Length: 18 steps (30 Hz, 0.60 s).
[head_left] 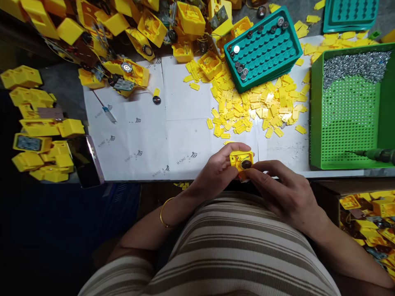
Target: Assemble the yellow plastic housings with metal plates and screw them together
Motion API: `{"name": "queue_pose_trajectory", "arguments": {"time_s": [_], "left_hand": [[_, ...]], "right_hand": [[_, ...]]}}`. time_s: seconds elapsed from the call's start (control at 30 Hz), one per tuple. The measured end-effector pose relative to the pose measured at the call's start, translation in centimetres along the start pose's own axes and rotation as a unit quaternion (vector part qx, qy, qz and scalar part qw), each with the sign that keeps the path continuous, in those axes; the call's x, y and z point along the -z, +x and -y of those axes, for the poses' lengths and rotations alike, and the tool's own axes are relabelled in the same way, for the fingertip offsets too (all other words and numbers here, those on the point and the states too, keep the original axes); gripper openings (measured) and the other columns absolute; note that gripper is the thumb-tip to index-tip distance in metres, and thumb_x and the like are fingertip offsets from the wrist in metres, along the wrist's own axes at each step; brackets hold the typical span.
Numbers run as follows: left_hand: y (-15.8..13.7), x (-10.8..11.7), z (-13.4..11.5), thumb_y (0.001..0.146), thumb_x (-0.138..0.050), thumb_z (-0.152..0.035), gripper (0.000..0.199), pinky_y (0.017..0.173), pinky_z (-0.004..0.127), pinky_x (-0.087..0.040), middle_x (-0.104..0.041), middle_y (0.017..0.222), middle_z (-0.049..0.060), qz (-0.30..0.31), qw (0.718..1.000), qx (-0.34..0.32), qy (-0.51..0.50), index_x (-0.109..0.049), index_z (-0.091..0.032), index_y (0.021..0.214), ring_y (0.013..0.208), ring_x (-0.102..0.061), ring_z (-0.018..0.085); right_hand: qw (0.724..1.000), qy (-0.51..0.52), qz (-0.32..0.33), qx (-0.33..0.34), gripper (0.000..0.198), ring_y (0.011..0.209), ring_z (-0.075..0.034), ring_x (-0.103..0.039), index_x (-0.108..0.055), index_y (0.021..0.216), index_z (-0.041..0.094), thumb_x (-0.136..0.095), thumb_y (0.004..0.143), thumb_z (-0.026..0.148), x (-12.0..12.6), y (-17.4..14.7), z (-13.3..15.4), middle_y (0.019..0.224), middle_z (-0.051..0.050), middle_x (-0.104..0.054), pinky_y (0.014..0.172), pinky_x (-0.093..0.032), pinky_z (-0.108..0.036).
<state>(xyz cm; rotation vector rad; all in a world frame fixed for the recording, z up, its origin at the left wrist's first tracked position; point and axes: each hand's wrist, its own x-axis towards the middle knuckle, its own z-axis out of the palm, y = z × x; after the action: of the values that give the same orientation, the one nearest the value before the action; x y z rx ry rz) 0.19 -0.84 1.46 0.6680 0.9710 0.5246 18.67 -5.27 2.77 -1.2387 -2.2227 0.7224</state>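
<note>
Close to my body, at the table's front edge, my left hand (220, 166) grips a small yellow plastic housing (237, 158) from its left side. The housing's open side faces up, and a round dark speaker (246, 164) with thin wires shows inside. My right hand (285, 187) is closed at the housing's lower right edge, thumb and forefinger against it. An orange-looking part shows just beneath the fingers, too shaded to make out. Beyond the hands lies a heap of small yellow plastic covers (236, 107).
A teal tray (262, 49) with several small round parts stands behind the covers. At right, a green basket (316, 123) holds screws and an electric screwdriver (379, 154). A phone (86, 160), a screwdriver (108, 114) and stacked yellow housings (40, 127) lie left. A carton (354, 187) of parts stands lower right.
</note>
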Motion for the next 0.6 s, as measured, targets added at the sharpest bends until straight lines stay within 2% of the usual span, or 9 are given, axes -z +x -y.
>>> {"name": "queue_pose_trajectory", "arguments": {"time_s": [0.1, 0.23, 0.33, 0.5, 0.6], "left_hand": [[-0.1, -0.3, 0.0, 0.075, -0.052, -0.006, 0.033, 0.066, 0.019, -0.048, -0.062, 0.088, -0.001, -0.002, 1.000, -0.005, -0.003, -0.055, -0.020, 0.105, 0.071, -0.059, 0.008], [-0.2, -0.3, -0.1, 0.078, -0.056, -0.009, 0.032, 0.077, 0.027, -0.055, -0.063, 0.097, 0.002, 0.041, 0.997, 0.046, -0.045, -0.056, -0.021, 0.107, 0.085, -0.062, 0.012], [-0.3, 0.0, -0.1, 0.077, -0.062, -0.009, 0.037, 0.081, 0.028, -0.054, -0.064, 0.098, 0.001, 0.057, 0.993, 0.072, -0.068, -0.057, -0.023, 0.110, 0.088, -0.062, 0.013], [-0.2, 0.6, 0.3, 0.081, -0.063, -0.018, 0.033, 0.088, 0.033, -0.052, -0.066, 0.098, 0.001, 0.068, 0.987, 0.081, -0.123, -0.059, -0.023, 0.114, 0.092, -0.064, 0.015], [-0.2, 0.8, 0.4, 0.079, -0.067, -0.019, 0.039, 0.089, 0.035, -0.051, -0.065, 0.098, 0.002, 0.077, 0.989, 0.073, -0.098, -0.058, -0.023, 0.117, 0.095, -0.064, 0.017]], "right_hand": [[0.999, 0.035, 0.010, -0.005, 0.037, 0.093, -0.016, -0.064, -0.056, 0.129, 0.012, -0.051, 0.092, 0.009, 0.0, -0.1, 0.1, 0.108, -0.012, -0.063, 0.077, -0.053, -0.023], [0.992, 0.106, -0.020, -0.058, 0.028, 0.086, -0.012, -0.065, -0.058, 0.117, 0.018, -0.054, 0.091, 0.009, -0.1, 0.1, -0.3, 0.097, -0.006, -0.066, 0.074, -0.053, -0.021], [0.987, 0.145, -0.013, -0.069, 0.022, 0.087, -0.013, -0.066, -0.060, 0.108, 0.021, -0.055, 0.091, 0.009, -0.1, 0.3, -0.7, 0.097, -0.003, -0.067, 0.075, -0.053, -0.022], [0.982, 0.164, -0.023, -0.086, 0.021, 0.087, -0.011, -0.065, -0.061, 0.108, 0.022, -0.058, 0.091, 0.010, -0.1, 0.7, -1.1, 0.097, -0.002, -0.067, 0.076, -0.053, -0.021], [0.983, 0.159, -0.015, -0.092, 0.021, 0.087, -0.011, -0.064, -0.061, 0.108, 0.021, -0.057, 0.091, 0.010, -0.2, 0.8, -1.1, 0.097, -0.003, -0.067, 0.075, -0.053, -0.021]]}}
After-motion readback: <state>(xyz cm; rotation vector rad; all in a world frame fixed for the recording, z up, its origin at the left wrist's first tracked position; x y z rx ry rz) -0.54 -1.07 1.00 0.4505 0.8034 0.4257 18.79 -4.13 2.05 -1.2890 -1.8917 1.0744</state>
